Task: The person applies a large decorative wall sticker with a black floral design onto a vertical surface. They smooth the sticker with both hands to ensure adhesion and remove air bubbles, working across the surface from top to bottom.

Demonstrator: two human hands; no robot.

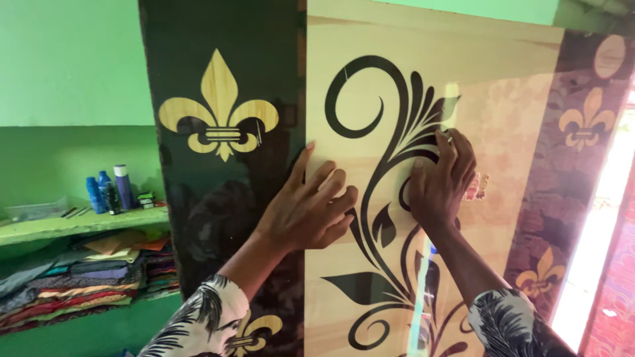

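While left hand [307, 211] presses spread on glossy door panel [370, 99], right hand [442, 180] fingertips bunch on black scroll pattern [360, 125].

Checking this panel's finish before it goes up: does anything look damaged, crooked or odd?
Nothing stands out. The glossy panel shows no visible cracks or chips; its pale patches look like reflections. Left hand rests flat on it, right hand presses the black scroll motif.

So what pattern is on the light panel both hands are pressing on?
A dark swirling vine-and-leaf motif on the pale wood-grain panel, seen in the head view.
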